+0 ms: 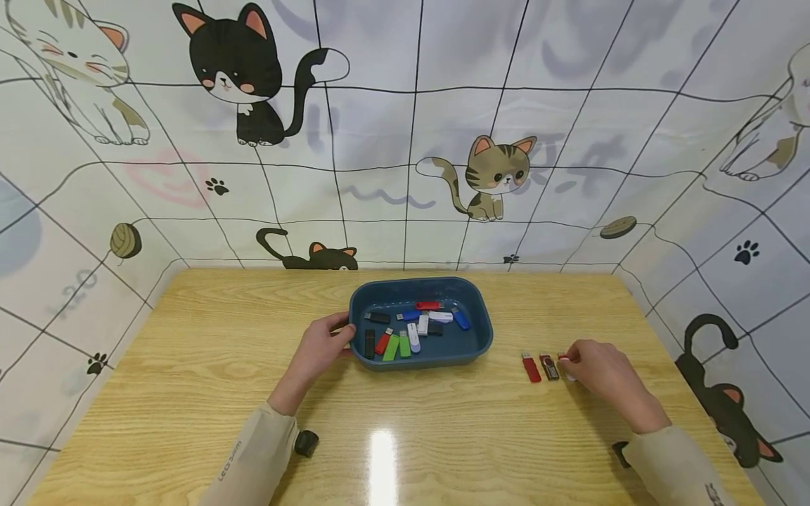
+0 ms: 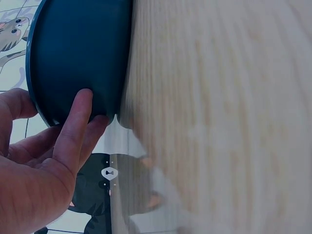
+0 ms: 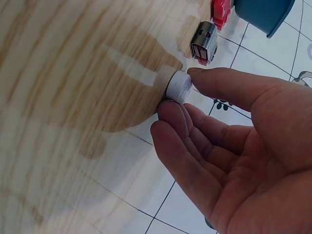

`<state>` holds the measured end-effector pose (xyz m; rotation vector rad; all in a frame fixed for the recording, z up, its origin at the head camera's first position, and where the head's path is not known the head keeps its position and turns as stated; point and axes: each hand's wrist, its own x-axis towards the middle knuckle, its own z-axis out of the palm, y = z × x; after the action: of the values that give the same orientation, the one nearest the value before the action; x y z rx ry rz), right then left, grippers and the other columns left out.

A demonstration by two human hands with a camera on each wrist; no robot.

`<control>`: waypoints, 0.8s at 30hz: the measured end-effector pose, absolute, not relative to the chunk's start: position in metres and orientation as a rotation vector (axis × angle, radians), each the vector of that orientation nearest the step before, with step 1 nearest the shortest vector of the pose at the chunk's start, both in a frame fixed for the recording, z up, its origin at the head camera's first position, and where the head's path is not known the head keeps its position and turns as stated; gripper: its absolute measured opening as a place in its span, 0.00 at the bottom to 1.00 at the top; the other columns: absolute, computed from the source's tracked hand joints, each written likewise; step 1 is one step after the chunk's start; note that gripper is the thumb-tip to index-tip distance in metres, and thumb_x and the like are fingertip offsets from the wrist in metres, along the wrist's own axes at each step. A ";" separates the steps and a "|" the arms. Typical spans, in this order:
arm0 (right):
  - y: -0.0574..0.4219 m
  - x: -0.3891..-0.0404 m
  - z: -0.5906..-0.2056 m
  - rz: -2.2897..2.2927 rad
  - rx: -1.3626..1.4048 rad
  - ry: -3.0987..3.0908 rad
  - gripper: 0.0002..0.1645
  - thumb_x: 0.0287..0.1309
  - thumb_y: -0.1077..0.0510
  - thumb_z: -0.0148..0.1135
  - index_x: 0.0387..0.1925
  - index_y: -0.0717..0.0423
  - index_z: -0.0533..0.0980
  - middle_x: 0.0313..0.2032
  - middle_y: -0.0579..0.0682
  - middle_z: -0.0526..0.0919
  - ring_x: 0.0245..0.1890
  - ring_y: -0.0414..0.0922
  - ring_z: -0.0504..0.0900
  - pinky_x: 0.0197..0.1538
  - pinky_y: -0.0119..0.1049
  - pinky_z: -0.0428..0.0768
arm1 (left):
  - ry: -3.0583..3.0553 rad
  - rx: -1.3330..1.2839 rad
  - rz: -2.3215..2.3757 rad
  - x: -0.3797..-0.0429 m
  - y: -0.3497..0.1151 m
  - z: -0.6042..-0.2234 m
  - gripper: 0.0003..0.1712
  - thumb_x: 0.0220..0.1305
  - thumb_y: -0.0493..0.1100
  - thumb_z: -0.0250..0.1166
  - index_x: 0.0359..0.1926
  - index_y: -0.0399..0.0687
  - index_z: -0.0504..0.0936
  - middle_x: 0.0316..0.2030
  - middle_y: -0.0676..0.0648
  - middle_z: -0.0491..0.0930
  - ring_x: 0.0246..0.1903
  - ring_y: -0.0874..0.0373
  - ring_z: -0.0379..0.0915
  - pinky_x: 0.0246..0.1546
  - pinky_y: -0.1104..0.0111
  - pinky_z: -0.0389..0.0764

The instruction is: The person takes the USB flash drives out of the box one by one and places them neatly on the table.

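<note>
A dark blue plastic tray [image 1: 452,349] holds several USB sticks in black, red, blue, green and white. My left hand [image 1: 323,341] grips its left end, thumb over the rim and fingers against the outer wall [image 2: 78,53]. To the right of the tray, my right hand [image 1: 604,376] pinches a USB stick with a white end [image 3: 179,87] between thumb and fingers, close on the table. Most of that stick is hidden in the head view, where a bit of red shows too. Beside it lie a red USB stick [image 1: 531,367] and a red-and-metal swivel USB stick [image 1: 549,367], side by side.
The wood-grain table [image 1: 209,379] is backed and flanked by a white cloth [image 1: 380,133] with cat drawings and grid lines. Light glares off the table's front middle. Inside the tray, a green stick [image 1: 391,347] leans near the front wall.
</note>
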<state>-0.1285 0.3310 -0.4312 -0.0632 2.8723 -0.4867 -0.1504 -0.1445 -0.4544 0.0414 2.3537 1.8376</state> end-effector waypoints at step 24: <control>0.332 -0.127 -0.425 -0.475 -0.068 2.914 0.19 0.69 0.53 0.65 0.43 0.69 0.82 0.30 0.53 0.84 0.27 0.47 0.76 0.29 0.41 0.76 | 2.386 0.043 1.812 -0.151 -0.145 -0.455 0.25 0.76 0.37 0.56 0.69 0.29 0.73 0.64 0.31 0.76 0.53 0.41 0.83 0.44 0.57 0.89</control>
<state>-0.1271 0.3315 -0.4251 -0.0681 2.9145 -0.4747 -0.1511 -0.1448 -0.4552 0.0430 2.3857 1.8121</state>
